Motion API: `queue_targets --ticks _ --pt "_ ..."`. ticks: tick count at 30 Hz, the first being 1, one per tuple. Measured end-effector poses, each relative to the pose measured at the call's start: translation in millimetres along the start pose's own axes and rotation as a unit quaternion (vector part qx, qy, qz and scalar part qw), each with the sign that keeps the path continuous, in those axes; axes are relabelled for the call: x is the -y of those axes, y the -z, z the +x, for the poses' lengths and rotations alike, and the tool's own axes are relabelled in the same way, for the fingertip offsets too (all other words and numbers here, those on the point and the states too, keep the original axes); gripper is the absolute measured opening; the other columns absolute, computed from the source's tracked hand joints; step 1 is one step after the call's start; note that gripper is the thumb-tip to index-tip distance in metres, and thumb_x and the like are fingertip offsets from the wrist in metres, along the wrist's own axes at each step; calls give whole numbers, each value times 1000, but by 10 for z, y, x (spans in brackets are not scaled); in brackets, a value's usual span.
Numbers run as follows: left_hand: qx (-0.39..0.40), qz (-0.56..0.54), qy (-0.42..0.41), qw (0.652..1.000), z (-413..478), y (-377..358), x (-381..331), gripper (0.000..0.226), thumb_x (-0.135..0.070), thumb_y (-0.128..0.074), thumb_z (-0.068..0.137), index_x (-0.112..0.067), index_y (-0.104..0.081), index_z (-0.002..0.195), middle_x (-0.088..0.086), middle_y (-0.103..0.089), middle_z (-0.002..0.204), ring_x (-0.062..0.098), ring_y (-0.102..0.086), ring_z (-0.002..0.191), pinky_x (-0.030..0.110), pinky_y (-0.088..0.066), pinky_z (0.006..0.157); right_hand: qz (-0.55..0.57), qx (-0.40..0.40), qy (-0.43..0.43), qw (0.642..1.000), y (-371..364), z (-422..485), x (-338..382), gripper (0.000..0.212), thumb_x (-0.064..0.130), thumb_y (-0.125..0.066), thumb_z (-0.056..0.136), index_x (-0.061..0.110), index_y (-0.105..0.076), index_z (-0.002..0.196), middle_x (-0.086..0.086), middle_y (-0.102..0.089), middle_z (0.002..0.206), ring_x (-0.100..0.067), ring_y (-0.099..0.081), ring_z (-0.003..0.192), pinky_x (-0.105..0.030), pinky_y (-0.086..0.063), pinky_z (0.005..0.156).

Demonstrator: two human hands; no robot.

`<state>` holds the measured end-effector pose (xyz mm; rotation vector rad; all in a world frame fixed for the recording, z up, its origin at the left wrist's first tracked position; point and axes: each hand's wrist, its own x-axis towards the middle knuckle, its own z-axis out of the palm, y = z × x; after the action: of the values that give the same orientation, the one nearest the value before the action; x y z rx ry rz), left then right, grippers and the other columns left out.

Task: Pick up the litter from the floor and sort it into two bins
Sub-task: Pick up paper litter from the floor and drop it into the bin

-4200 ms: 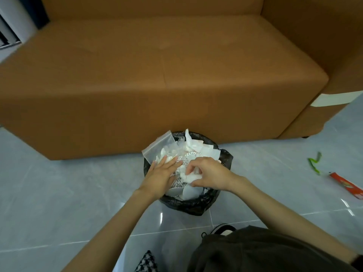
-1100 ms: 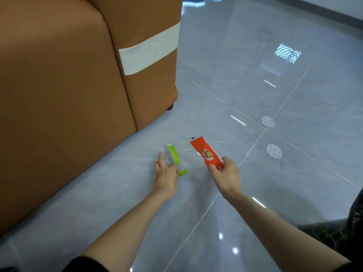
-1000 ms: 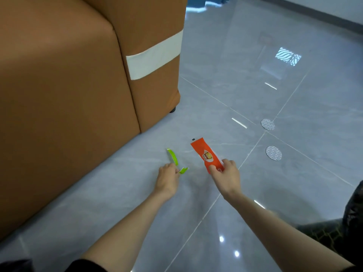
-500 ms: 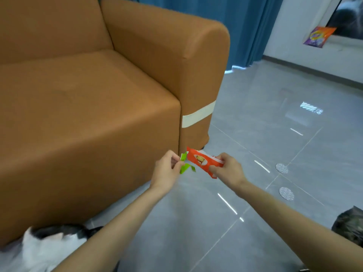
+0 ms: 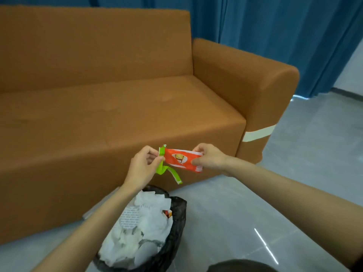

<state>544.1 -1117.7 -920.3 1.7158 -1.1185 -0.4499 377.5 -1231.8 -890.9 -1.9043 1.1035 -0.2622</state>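
Nearest, at six o'clock in the view, the bin (image 5: 179, 208) with its black liner sits under the left forearm, heaped to the rim with white paper (image 5: 146, 216). A second ago both hands were low on the floor (image 5: 245, 213), taking up two pieces. Now those pieces are lifted clear and held in the air just beyond the bin, at its twelve o'clock.

The left hand (image 5: 141, 167) has its grip closed on the green strip (image 5: 161, 170), pinched between thumb and fingertips, with the loose tail dangling toward five o'clock. The right hand (image 5: 209, 158) grips the right end of the orange wrapper (image 5: 178, 160), whose left end reaches the left fingertips.

The pick-up looks done and sorting comes next. Only one bin shows, so which piece belongs here cannot be told. The paper heap leaves little room, and a light strip could slide off it.

Beyond stands the brown sofa (image 5: 117, 114), with a pale tape band (image 5: 257, 132) on its arm at two o'clock. The blue curtains (image 5: 275, 36) hang farthest back.
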Motion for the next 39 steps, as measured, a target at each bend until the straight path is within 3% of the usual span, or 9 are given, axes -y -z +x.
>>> queue_targets --ticks 4,8,14,18,21,23,26,33,39 --pt "-27 4 43 999 -285 475 345 19 -8 -67 84 -18 -55 74 4 -67 82 18 -63 80 29 -51 74 -35 101 8 994 -549 -36 223 26 11 -60 88 13 -47 111 -10 -57 117 -17 -59 95 -22 -52 68" --pt "-43 22 91 995 -583 715 749 22 -6 -69 82 -19 -55 71 0 -64 75 15 -60 74 13 -46 63 -67 157 13 985 -1029 -37 228 21 9 -57 88 14 -44 104 -9 -55 112 -19 -59 99 -33 -54 83" --pt "-28 85 154 984 -1000 771 1260 23 -8 -71 81 -22 -55 71 -7 -60 72 10 -57 69 10 -43 60 -100 221 13 970 -1529 -9 77 28 12 -57 88 15 -34 103 -5 -45 95 -14 -45 75 -29 -36 59" --pt "-29 138 180 974 -1116 754 1390 18 -19 -72 82 -20 -60 96 -12 -60 89 7 -55 78 6 -40 57 -159 216 52 962 -1708 16 -15 37 20 -63 85 19 -36 110 -8 -52 105 -19 -49 91 -34 -41 68" --pt "-47 187 165 967 -1139 799 1434 48 -26 -72 81 -13 -54 124 -1 -59 117 18 -55 103 22 -45 80 -199 203 86 955 -1737 29 -38 49 29 -68 80 23 -38 117 -9 -50 120 -21 -34 114 -38 -44 85" --pt "-58 205 158 964 -1123 826 1411 55 -26 -71 82 -12 -49 130 5 -55 127 24 -48 118 33 -41 97 -205 191 101 954 -1724 45 -36 55 35 -71 78 23 -40 121 -4 -50 124 -20 -33 115 -39 -42 92" --pt "-62 221 150 962 -1050 851 1326 55 -24 -64 88 -12 -43 137 6 -49 136 25 -41 127 34 -31 105 -213 164 116 956 -1673 59 -25 60 41 -72 76 24 -41 124 1 -48 128 -20 -33 118 -38 -41 95" --pt "-55 198 103 973 -888 828 1125 41 -13 -53 95 -14 -46 136 5 -48 138 22 -42 129 34 -34 107 -192 156 123 961 -1522 62 -56 48 39 -71 79 23 -53 121 1 -51 128 -17 -43 119 -29 -41 91" --pt "-37 171 71 982 -748 760 902 37 -10 -48 97 -14 -49 133 3 -52 133 17 -48 123 29 -38 104 -177 170 145 958 -1386 35 -124 28 27 -69 84 19 -65 110 5 -61 113 1 -48 81 -8 -33 63"
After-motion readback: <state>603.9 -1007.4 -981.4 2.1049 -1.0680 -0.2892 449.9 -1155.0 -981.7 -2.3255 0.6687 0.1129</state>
